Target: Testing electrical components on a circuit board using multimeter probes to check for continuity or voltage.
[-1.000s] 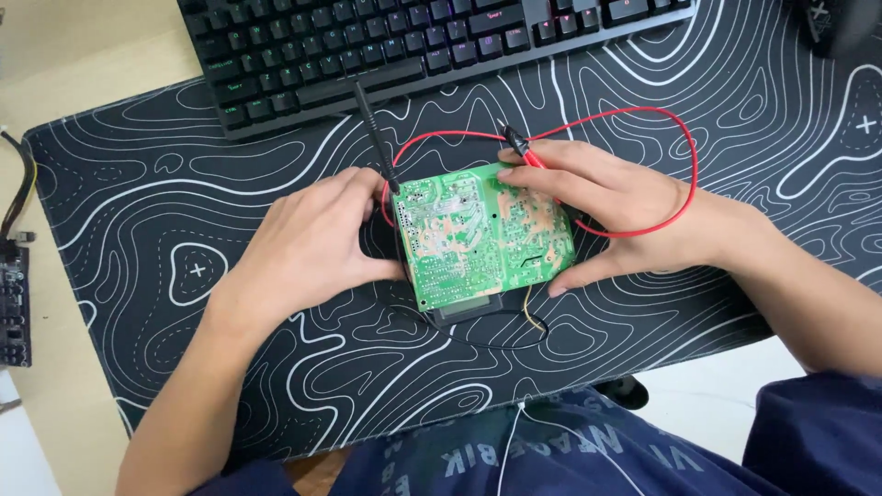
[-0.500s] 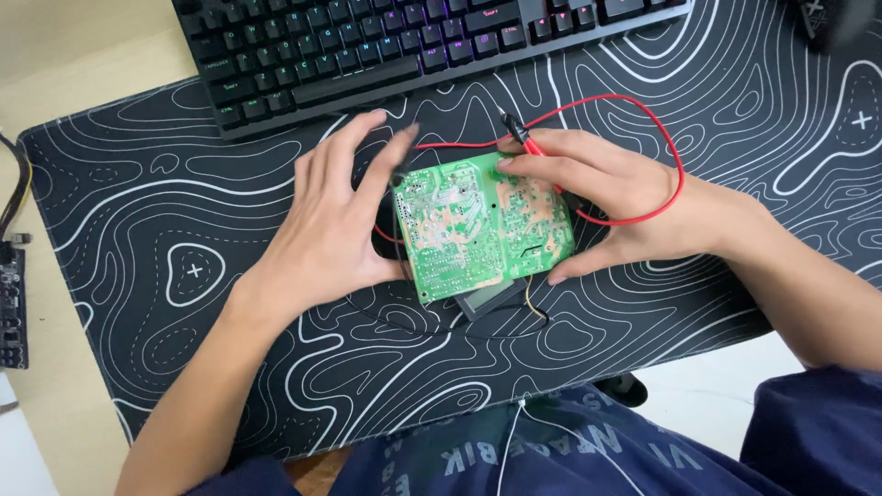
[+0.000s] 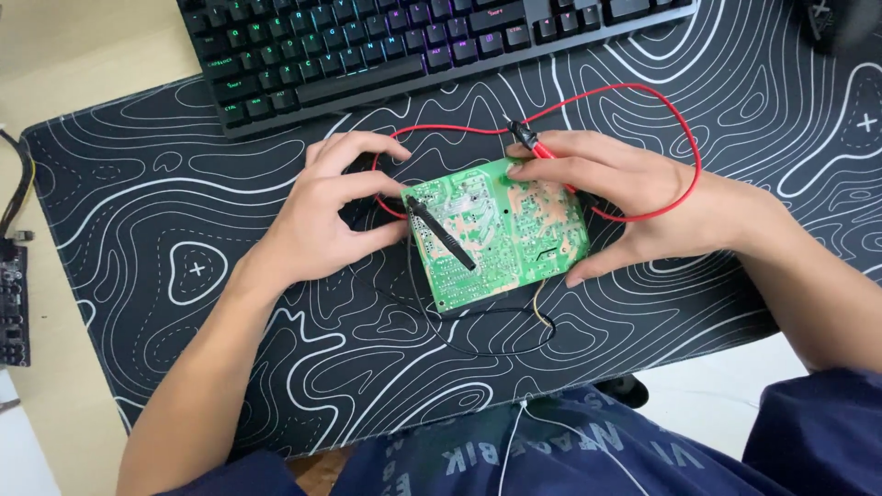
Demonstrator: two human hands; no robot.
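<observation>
a: where's the board sitting?

b: the green circuit board (image 3: 501, 230) lies solder side up on the black desk mat (image 3: 184, 184) with white contour lines, about in the middle, just near of the keyboard (image 3: 367, 46) that runs along the far edge. it's tilted a little, its near left corner dipping toward the person.

a: and the left hand?

b: the left hand (image 3: 326, 216) is just left of the board, fingers curled together and pinching the black probe (image 3: 441, 234). the probe lies slanted across the board's left half, tip pointing to the near right. its black wire (image 3: 469, 344) loops over the mat just near of the board.

a: the right one?

b: the right hand (image 3: 625, 197) clasps the board's right side, thumb hooked under the near right edge, fingers laid over the far right corner. between those fingers it pinches the red probe (image 3: 537, 147), whose dark tip sits at the board's far edge. the red wire (image 3: 643, 101) arcs out far and right over the mat and comes back round past the wrist.

a: anything else about?

b: a dark board (image 3: 13, 303) with cables lies off the mat at the far left edge of the desk. a dark mouse-like shape (image 3: 841, 18) shows in the far right corner, mostly cut off. the person's navy printed clothing (image 3: 570, 450) fills the near edge.
</observation>
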